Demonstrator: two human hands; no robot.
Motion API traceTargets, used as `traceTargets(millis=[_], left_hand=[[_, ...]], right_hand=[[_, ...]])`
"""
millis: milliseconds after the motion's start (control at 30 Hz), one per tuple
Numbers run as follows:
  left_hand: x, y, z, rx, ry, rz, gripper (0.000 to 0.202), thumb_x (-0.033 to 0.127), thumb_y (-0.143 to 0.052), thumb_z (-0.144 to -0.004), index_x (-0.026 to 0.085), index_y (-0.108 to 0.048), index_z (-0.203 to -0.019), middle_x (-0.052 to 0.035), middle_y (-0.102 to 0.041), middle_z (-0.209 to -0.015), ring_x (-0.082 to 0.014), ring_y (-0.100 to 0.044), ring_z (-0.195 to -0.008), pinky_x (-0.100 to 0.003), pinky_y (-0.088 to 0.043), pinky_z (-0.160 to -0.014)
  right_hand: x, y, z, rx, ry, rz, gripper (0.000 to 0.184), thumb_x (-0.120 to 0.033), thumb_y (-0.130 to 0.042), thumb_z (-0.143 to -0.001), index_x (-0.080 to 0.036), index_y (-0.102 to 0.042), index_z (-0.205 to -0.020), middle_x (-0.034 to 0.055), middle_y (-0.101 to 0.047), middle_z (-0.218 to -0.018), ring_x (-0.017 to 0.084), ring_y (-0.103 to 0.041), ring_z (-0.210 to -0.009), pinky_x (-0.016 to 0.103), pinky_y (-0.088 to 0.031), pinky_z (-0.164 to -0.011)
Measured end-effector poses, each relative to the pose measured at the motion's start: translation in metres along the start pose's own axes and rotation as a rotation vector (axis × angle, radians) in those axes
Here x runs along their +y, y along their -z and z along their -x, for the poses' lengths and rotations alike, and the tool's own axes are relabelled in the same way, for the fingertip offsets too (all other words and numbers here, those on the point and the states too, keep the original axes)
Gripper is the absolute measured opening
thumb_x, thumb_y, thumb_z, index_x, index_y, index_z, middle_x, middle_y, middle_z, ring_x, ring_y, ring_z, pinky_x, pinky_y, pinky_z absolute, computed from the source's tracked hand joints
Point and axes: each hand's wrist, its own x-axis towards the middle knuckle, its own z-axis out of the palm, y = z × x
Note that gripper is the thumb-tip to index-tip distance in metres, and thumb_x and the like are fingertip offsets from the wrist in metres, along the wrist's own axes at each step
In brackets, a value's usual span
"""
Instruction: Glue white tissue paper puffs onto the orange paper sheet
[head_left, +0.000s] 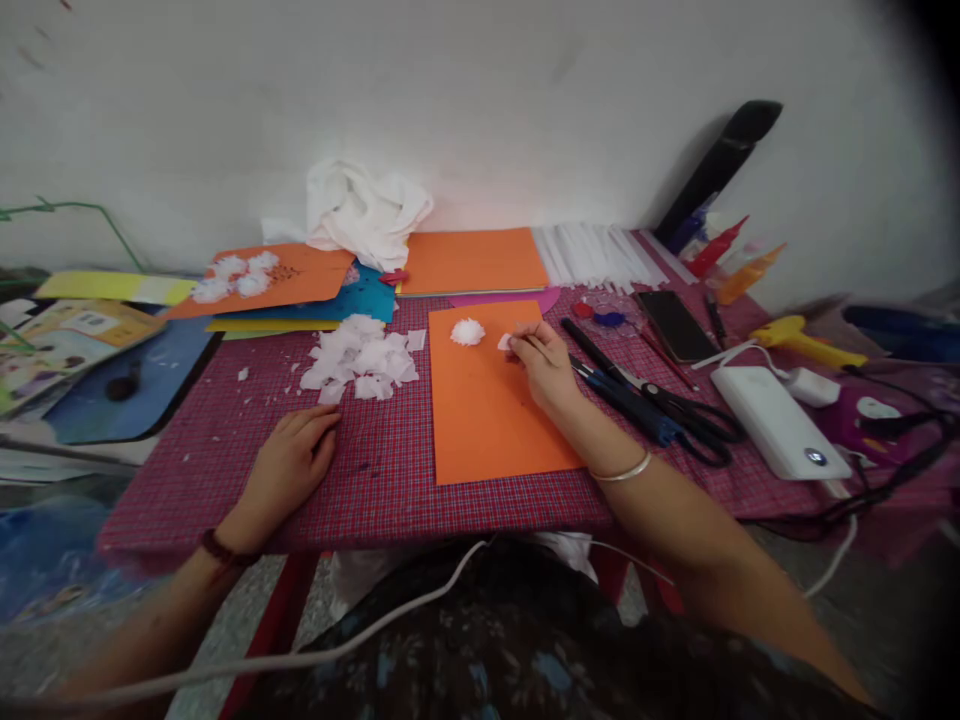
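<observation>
Now right hand [544, 362] pinches scrap [504, 342] — on orange sheet [487, 425]

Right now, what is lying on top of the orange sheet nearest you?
On the orange sheet, a white fluffy tuft sits near the far edge. Beside it the right hand rests there, pinching a small white scrap. Whatever lies under hand and sheet is covered.

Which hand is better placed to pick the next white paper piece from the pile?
Left, probably: the left hand lies empty on the cloth right by the pile of white pieces; the right hand is across the orange sheet, pinching a small white piece.
</observation>
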Motion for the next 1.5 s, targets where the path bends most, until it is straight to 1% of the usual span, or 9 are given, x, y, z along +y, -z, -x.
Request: traceTargets(millis=[233,400,533,667,900,1100,1233,1367,1500], left_hand=[[0.0,0.0,0.002,0.014,-0.024,-0.012,0.037,0.032,-0.041,-0.101,0.013,-0.07,-0.113,-0.0185,-0.07,-0.126,-0.0329,-0.067,-0.116,-0.053,-0.051,-0.106],[0.014,0.025,-0.013,0.126,-0.09,-0.049,0.026,0.03,-0.049,-0.099,0.02,-0.068,-0.114,-0.014,-0.067,-0.133,-0.0359,-0.064,-0.119,-0.061,-0.049,-0.107],[0.043,0.037,-0.052,0.131,-0.304,0.037,0.026,0.026,-0.051,-0.098,0.028,-0.063,-0.121,-0.0082,-0.069,-0.13,-0.0332,-0.064,-0.118,-0.057,-0.051,-0.105],[0.092,0.019,-0.08,0.021,-0.682,0.13,0.023,0.02,-0.049,-0.101,0.019,-0.067,-0.116,-0.0087,-0.075,-0.119,-0.0239,-0.068,-0.107,-0.043,-0.053,-0.101],[0.136,-0.013,-0.064,-0.243,-0.959,0.273,0.026,0.022,-0.053,-0.1,0.015,-0.067,-0.121,-0.0083,-0.072,-0.129,-0.0226,-0.063,-0.117,-0.039,-0.043,-0.111],[0.13,-0.005,-0.07,-0.3,-0.878,0.363,0.024,0.019,-0.055,-0.099,0.015,-0.066,-0.12,-0.0086,-0.073,-0.123,-0.0217,-0.065,-0.111,-0.037,-0.049,-0.101],[0.122,0.007,-0.085,-0.318,-0.7,0.426,0.021,0.02,-0.049,-0.103,0.016,-0.068,-0.11,-0.0077,-0.075,-0.106,-0.0185,-0.068,-0.094,-0.032,-0.053,-0.086],[0.091,0.008,-0.11,-0.232,-0.56,0.333,0.021,0.018,-0.049,-0.102,0.017,-0.069,-0.098,-0.0057,-0.075,-0.097,-0.0177,-0.067,-0.089,-0.037,-0.05,-0.095],[0.052,-0.001,-0.148,-0.096,-0.362,0.134,0.023,0.023,-0.05,-0.1,0.019,-0.07,-0.09,-0.0034,-0.074,-0.091,-0.0195,-0.066,-0.089,-0.047,-0.043,-0.106]], right_hand=[[0.001,-0.001,0.002,-0.008,-0.024,0.107,0.021,-0.032,-0.068,-0.072,-0.025,-0.053,-0.085,-0.0028,-0.062,-0.075,0.012,-0.057,-0.064,0.031,-0.049,-0.069],[-0.018,-0.001,0.007,0.006,-0.08,0.118,0.023,-0.031,-0.072,-0.072,-0.025,-0.055,-0.085,-0.0017,-0.065,-0.079,0.012,-0.058,-0.069,0.031,-0.05,-0.071],[-0.04,0.004,0.005,-0.021,-0.12,0.178,0.02,-0.028,-0.074,-0.075,-0.024,-0.057,-0.086,-0.0016,-0.066,-0.082,0.011,-0.059,-0.071,0.031,-0.052,-0.074],[-0.047,0.016,-0.006,-0.005,-0.086,0.253,0.019,-0.025,-0.073,-0.076,-0.025,-0.057,-0.086,-0.0021,-0.063,-0.078,0.012,-0.058,-0.07,0.031,-0.051,-0.072],[-0.038,0.039,-0.015,0.026,-0.01,0.391,0.013,-0.023,-0.072,-0.079,-0.024,-0.06,-0.083,-0.0022,-0.062,-0.077,0.013,-0.059,-0.074,0.032,-0.049,-0.078],[-0.049,0.038,-0.011,-0.003,0.006,0.441,0.014,-0.024,-0.074,-0.08,-0.025,-0.061,-0.084,-0.0017,-0.065,-0.077,0.015,-0.061,-0.074,0.032,-0.049,-0.076],[-0.047,0.019,0.003,-0.188,-0.014,0.484,0.012,-0.029,-0.073,-0.084,-0.026,-0.062,-0.087,0.0006,-0.069,-0.081,0.018,-0.065,-0.076,0.033,-0.051,-0.074],[-0.031,0.005,0.017,-0.468,-0.111,0.521,0.008,-0.028,-0.066,-0.088,-0.026,-0.06,-0.084,0.0,-0.066,-0.074,0.016,-0.06,-0.065,0.029,-0.046,-0.059],[-0.014,0.003,0.021,-0.562,-0.012,0.56,0.007,-0.022,-0.063,-0.087,-0.024,-0.059,-0.082,-0.0001,-0.065,-0.073,0.014,-0.058,-0.063,0.025,-0.044,-0.056]])
